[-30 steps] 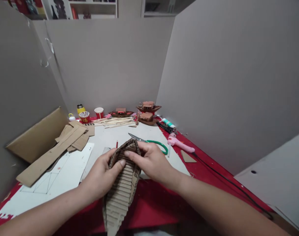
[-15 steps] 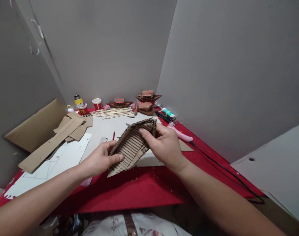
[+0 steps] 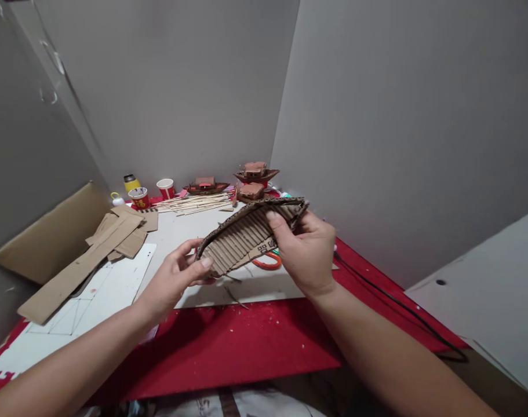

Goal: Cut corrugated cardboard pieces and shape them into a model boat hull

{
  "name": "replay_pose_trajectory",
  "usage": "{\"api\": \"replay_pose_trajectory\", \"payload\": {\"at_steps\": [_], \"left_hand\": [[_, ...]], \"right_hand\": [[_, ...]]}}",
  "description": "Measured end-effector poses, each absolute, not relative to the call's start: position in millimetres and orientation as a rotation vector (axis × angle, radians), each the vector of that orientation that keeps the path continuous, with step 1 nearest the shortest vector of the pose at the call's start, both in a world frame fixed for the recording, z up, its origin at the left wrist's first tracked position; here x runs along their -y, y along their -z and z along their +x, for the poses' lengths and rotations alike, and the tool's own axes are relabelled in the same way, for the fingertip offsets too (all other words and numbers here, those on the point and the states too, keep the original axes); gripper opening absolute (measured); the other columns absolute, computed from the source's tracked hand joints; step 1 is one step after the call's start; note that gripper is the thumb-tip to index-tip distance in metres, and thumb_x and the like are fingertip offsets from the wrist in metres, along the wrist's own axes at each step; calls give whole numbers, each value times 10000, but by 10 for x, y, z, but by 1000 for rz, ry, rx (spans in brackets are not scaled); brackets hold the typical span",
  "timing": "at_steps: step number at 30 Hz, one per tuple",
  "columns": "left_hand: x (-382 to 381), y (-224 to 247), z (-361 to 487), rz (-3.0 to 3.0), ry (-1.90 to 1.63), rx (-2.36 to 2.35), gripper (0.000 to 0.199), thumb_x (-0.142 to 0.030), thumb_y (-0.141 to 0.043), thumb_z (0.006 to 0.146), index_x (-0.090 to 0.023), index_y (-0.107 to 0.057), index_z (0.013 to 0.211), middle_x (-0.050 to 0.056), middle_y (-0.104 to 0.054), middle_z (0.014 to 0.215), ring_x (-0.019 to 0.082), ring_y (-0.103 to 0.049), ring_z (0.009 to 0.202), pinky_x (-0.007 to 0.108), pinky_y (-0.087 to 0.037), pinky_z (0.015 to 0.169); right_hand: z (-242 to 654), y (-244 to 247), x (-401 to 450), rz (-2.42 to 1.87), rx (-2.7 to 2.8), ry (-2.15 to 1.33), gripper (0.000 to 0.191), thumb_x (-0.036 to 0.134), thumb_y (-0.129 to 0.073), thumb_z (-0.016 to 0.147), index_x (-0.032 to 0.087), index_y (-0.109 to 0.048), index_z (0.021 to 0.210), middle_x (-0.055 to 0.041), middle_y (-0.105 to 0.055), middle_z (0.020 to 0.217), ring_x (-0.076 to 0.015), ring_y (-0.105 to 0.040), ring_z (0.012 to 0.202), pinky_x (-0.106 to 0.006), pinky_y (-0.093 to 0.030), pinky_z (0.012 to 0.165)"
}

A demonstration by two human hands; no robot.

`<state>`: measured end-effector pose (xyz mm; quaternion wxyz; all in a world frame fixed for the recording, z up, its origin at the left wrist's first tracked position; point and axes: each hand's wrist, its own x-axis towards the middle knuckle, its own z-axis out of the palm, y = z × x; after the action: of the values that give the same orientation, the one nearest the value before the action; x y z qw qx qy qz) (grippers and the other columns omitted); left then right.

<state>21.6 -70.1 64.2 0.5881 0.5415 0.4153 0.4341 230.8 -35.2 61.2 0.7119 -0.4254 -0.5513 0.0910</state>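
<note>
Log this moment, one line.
left hand: holds corrugated cardboard piece; right hand: holds other end; beyond: sticks, model boats

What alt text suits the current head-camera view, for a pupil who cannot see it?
A person's left hand and right hand hold a ridged cardboard piece above a red table. Behind it are thin sticks and three small model boats; cardboard strips lie at the left.

Craft corner, workshop-like; home or studio, cannot tell. Plain grey walls (image 3: 203, 87) close round a red-covered table (image 3: 290, 341). Small model boats (image 3: 206, 188) line the back, thin wooden sticks (image 3: 194, 204) before them. Flat cardboard pieces (image 3: 83, 263) heaped at left, partly over a white sheet (image 3: 83, 307) (straight lines drawn on it, triangles among them). Ribbed cardboard piece (image 3: 240, 240) in hand.
</note>
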Motion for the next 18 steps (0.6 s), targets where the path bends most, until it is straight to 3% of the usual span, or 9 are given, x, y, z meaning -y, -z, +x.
{"api": "replay_pose_trajectory", "payload": {"at_steps": [5,10,14,18], "left_hand": [[787,-573,332,1301,-1139,-1050,640,-423,-727,789,-226,-460,1337,92,-660,1211,230,-696,913,365,-546,829],[747,-564,354,1351,-1271,-1193,630,-458,-697,808,-214,-468,1341,37,-732,934,210,-706,840,328,-542,807],[588,-625,287,1254,-1512,-1207,521,-430,-741,762,-191,-562,1189,26,-721,927,203,-691,857,333,-557,797],[412,-653,256,1120,-1659,-1204,367,-417,-733,755,-150,-628,983,55,-720,993,217,-676,942,343,-550,845]], "right_hand": [[2311,-612,253,-974,1100,-295,155,309,-657,779,159,-685,750,-36,-725,725,-189,-657,667,-312,-525,640],[2249,-552,263,-1026,1058,-432,214,359,-642,801,152,-684,834,-71,-744,841,-211,-663,772,-347,-521,742],[2138,-518,334,-990,1097,-568,259,365,-625,822,152,-671,962,-105,-736,992,-239,-664,919,-392,-504,870],[2015,-508,431,-984,1166,-651,276,324,-614,809,143,-668,1011,-109,-729,1012,-244,-663,954,-390,-498,914]]}}
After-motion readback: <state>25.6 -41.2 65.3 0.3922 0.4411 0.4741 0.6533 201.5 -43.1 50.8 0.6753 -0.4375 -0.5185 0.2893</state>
